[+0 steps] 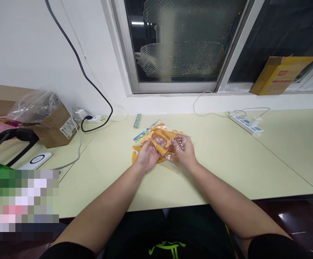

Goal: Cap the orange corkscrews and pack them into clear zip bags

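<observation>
Between my hands is a clear plastic bag (169, 155) with orange-yellow molded pieces (159, 146) showing in it; their exact kind is hard to make out. My left hand (146, 157) is closed on the bag's left side, its thumb on top. On the right side, my right hand (185, 150) grips the crinkled plastic with bent fingers. More orange pieces (134, 157) lie on the table under and around the bag. A colorful printed strip (145, 132) is just behind my left hand, and a second printed strip (137, 121) lies farther back.
At the left are an opened cardboard box (51, 126) with plastic wrap, a black cable (84, 73) and a white pad (36, 160). A power strip (246, 124) sits at the right back. A yellow carton (282, 75) leans on the window. The table's front edge (172, 208) is near me.
</observation>
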Motion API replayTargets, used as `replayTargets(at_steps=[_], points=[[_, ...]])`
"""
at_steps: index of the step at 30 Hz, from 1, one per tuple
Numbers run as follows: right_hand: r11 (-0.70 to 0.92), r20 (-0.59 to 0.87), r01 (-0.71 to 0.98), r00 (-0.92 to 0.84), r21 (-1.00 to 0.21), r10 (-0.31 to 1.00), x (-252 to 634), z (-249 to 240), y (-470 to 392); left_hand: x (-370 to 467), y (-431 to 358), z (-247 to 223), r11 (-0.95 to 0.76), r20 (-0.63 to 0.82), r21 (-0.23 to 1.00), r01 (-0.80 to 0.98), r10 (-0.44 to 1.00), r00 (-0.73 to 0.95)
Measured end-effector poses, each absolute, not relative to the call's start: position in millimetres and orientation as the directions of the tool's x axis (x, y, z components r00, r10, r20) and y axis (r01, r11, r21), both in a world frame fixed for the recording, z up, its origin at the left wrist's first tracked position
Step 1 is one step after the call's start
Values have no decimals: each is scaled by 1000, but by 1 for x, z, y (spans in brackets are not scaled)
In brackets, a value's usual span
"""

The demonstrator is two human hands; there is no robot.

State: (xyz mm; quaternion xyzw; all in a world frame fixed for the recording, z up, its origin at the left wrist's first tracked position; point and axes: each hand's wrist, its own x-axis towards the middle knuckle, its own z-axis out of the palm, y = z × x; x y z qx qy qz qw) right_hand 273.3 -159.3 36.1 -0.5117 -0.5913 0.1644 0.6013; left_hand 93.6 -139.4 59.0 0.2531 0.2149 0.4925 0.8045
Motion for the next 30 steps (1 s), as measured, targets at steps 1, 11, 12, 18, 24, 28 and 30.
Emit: replayTargets(at_steps=[1, 11, 12, 18, 24, 28, 30], points=[[436, 570, 440, 236, -785, 787, 274, 36, -158, 93, -139, 59, 386, -103, 618, -685, 903, 416], [275, 339, 487, 47, -829, 940, 278, 35, -161, 84, -132, 58, 411, -146, 575, -708, 902, 405], [271, 316, 459, 22, -846, 948, 279, 36, -161, 82, -131, 58, 404, -143, 562, -722, 907, 396], [417, 478, 383, 74, -824, 875, 299, 53, -163, 67, -120, 60, 359, -104, 482, -799, 929, 355], [218, 424, 616, 209, -757, 881, 341, 53, -149, 53, -114, 60, 308, -113, 477, -823, 950, 290], [50, 107, 716, 35, -697, 994, 351, 44, -145, 54, -116, 63, 318, -127, 474, -821, 948, 293], [50, 76, 750, 0, -659, 997, 348, 42, -145, 55, -118, 65, 315, -115, 475, -822, 948, 297]])
